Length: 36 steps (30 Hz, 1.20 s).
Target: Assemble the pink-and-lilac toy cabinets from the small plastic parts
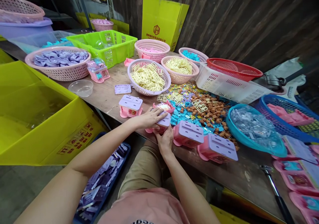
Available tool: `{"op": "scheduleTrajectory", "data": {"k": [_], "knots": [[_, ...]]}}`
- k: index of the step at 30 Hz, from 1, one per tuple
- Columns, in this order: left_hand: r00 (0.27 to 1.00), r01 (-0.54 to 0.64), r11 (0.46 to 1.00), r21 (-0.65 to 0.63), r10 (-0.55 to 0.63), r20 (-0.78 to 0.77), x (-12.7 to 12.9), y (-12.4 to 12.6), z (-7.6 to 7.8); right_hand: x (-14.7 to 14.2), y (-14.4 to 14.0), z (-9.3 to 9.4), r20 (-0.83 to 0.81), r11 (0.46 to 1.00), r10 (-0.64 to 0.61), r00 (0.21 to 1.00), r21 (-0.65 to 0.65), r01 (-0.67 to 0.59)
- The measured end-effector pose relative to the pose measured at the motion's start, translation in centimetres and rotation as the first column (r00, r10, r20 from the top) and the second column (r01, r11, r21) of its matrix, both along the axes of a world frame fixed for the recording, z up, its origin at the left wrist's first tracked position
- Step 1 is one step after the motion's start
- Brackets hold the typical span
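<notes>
A pink plastic toy box with a purple top (164, 120) is between my two hands at the table's front edge. My left hand (152, 116) lies over its top, with the fingers across the purple panel. My right hand (164, 138) grips its near side; the thumb is against the lower part. Just behind it is an open pink toy shell (169, 107) with something white inside. Similar pink boxes with purple tops stand close by, one to the left (130, 105) and two to the right, the nearer one (188, 133) beside my right hand.
Loose brown pieces (211, 107) and blue pieces (179, 114) cover the table beyond the boxes. Baskets ring them, including one of cream lattice parts (147, 79) and a blue basin of clear parts (256, 127). A hammer (276, 190) lies right; a yellow carton (37, 117) stands left.
</notes>
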<state>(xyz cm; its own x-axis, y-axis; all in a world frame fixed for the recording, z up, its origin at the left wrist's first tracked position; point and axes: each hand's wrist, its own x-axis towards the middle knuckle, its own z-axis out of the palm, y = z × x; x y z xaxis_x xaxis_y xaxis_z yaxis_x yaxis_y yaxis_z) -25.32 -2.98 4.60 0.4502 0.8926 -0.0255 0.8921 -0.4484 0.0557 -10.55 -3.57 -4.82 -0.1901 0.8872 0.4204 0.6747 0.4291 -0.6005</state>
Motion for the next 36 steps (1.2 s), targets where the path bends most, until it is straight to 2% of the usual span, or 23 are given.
{"op": "scheduleTrajectory", "data": {"k": [7,14,25,36], "knots": [[1.0,0.009,0.996,0.085,-0.009,0.007,0.0,0.0,-0.8,-0.1,0.3,-0.2,0.047,0.999,-0.041,0.998,0.012,0.041],[0.999,0.027,0.99,0.135,-0.025,-0.02,0.4,-0.1,-0.7,-0.2,0.4,0.2,0.08,0.998,-0.067,0.995,0.02,0.065],[1.0,-0.01,0.997,0.08,0.012,-0.023,0.4,0.2,-0.3,-0.3,1.1,-0.6,0.072,0.999,-0.028,0.997,0.047,0.025],[1.0,-0.011,0.998,0.069,0.011,-0.009,0.5,0.3,-0.3,-0.3,1.0,-0.5,0.076,0.997,-0.049,0.996,0.065,0.044]]}}
